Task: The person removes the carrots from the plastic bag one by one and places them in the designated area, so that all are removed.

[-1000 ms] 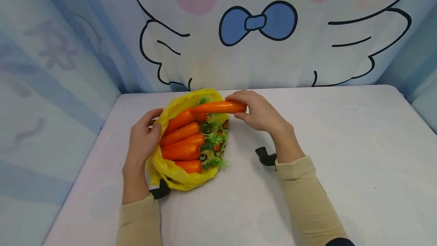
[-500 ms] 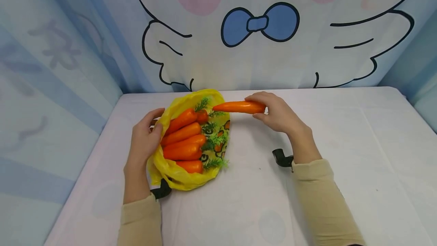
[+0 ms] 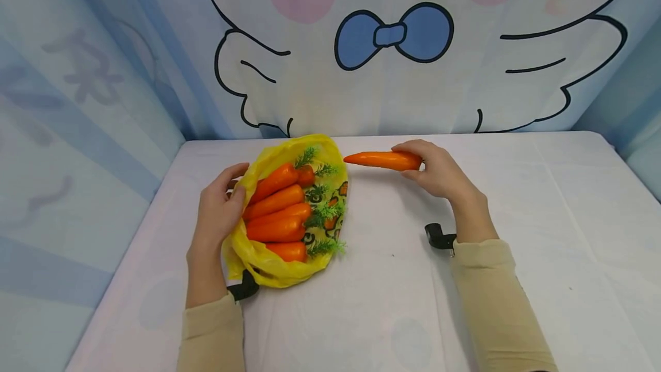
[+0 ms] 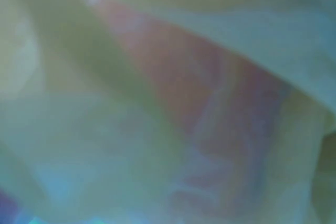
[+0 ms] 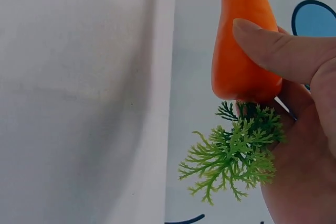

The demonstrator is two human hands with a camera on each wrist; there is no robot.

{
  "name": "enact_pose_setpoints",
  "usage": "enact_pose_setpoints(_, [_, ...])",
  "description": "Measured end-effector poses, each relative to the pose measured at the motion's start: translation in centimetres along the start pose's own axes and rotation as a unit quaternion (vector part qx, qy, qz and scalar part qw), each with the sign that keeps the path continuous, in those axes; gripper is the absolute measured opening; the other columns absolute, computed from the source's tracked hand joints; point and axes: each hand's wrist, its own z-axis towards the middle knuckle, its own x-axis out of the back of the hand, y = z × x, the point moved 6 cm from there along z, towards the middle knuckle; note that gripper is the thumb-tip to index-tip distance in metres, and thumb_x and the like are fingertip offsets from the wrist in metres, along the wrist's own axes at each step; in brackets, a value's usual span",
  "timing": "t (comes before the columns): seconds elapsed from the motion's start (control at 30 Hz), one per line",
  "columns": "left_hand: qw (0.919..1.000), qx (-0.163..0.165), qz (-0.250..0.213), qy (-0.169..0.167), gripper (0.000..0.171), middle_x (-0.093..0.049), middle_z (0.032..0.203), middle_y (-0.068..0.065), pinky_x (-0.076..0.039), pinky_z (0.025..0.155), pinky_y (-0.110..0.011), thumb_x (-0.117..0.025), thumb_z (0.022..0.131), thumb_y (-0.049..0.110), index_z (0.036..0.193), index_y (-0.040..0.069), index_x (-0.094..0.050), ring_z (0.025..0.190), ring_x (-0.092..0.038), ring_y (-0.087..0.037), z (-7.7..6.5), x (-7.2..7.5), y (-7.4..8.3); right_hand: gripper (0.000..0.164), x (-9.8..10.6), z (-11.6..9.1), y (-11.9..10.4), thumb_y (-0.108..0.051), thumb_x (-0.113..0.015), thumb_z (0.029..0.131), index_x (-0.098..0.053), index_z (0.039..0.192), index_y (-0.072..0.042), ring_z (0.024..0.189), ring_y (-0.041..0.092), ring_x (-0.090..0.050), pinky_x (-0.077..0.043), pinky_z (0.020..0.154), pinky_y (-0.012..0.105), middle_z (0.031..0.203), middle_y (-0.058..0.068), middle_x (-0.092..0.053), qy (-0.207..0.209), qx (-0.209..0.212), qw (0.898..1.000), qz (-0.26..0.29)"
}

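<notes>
Two tan sleeves (image 3: 212, 332) reach from the near side across a white-covered bench (image 3: 361, 314), with broad room between them and to the right. On the left, the left hand (image 3: 219, 211) pinches the left rim of a gaping yellow bag (image 3: 304, 271). Inside lie several orange carrots (image 3: 279, 228), their green tops (image 3: 326, 211) pointing right. Toward the far side, the right hand (image 3: 434, 168) holds a single carrot (image 3: 384, 159) above the bench, fingers clamped on its thick end, tip aimed left near the bag's rim. Beyond the bench's far edge hangs a cloth (image 3: 392, 96) with a blue bow.
</notes>
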Motion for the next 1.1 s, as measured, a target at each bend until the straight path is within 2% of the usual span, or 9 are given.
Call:
enact_pose_setpoints(0.23, [1.0000,0.000,0.000,-0.002,0.045,-0.055,0.142,-0.013,-0.046,0.100,-0.047,-0.042,0.103,0.007,0.147,0.009,-0.052,0.114,-0.055,-0.032,0.0,0.1,0.0,0.047,-0.6,0.1,1.0,0.010,-0.067,0.088,-0.063,0.134,-0.004,0.126,0.035,-0.048,-0.033,0.111,0.051,0.137,0.017,-0.057,-0.015,-0.004,1.000,0.008])
enact_pose_setpoints(0.6, [1.0000,0.001,-0.006,-0.006,0.046,-0.056,0.141,-0.013,-0.045,0.099,-0.046,-0.042,0.102,0.007,0.147,0.010,-0.052,0.114,-0.054,-0.031,0.0,-0.1,0.0,0.048,-1.6,0.3,2.4,0.004,-0.071,0.089,-0.061,0.136,-0.005,0.133,0.037,-0.045,-0.027,0.115,0.051,0.142,0.018,-0.054,-0.044,-0.038,0.998,-0.002])
enact_pose_setpoints(1.1, [0.9999,-0.002,-0.006,-0.009,0.045,-0.056,0.141,-0.012,-0.045,0.098,-0.046,-0.043,0.103,0.007,0.147,0.010,-0.052,0.114,-0.054,-0.031,0.0,-0.2,0.1,0.048,-2.2,0.5,2.5,0.004,-0.070,0.090,-0.060,0.136,-0.003,0.134,0.038,-0.044,-0.027,0.115,0.052,0.142,0.020,-0.053,-0.041,-0.033,0.998,-0.026])
